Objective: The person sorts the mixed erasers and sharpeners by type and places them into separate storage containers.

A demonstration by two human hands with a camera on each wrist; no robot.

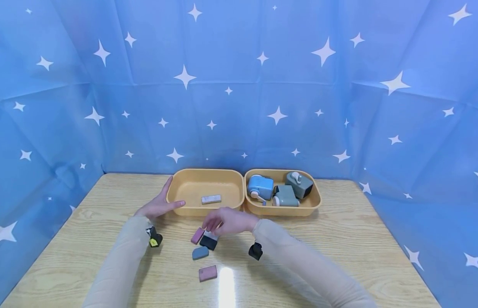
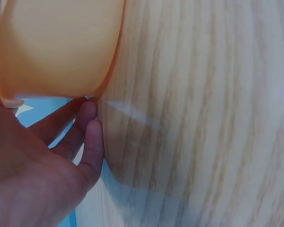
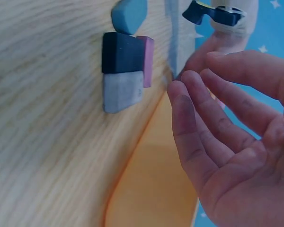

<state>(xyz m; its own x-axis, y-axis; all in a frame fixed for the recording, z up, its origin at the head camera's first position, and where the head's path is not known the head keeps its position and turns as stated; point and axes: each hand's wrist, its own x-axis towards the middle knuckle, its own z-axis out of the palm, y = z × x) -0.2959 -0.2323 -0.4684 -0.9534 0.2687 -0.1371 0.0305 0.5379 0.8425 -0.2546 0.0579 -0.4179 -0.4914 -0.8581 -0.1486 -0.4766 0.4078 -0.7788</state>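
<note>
On the pale wood-grain table (image 1: pixel 173 276) I see an empty, loosely curled right hand (image 1: pixel 231 221) near a smooth black block (image 1: pixel 209 243), in the frame's lower centre, where a clumsy reach might jostle the rectangular pink block (image 1: pixel 197 235) alongside, while the spread left hand (image 1: pixel 159 206) touches a rounded tan plastic tray (image 1: pixel 200 186).

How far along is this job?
Looks done: three crank sharpeners in the right tray, a pale eraser in the left tray. In progress: the left hand holds the left tray; the right hand hovers empty by the black-and-white eraser. Probably left on the table: that, two pink erasers, a blue eraser.
</note>
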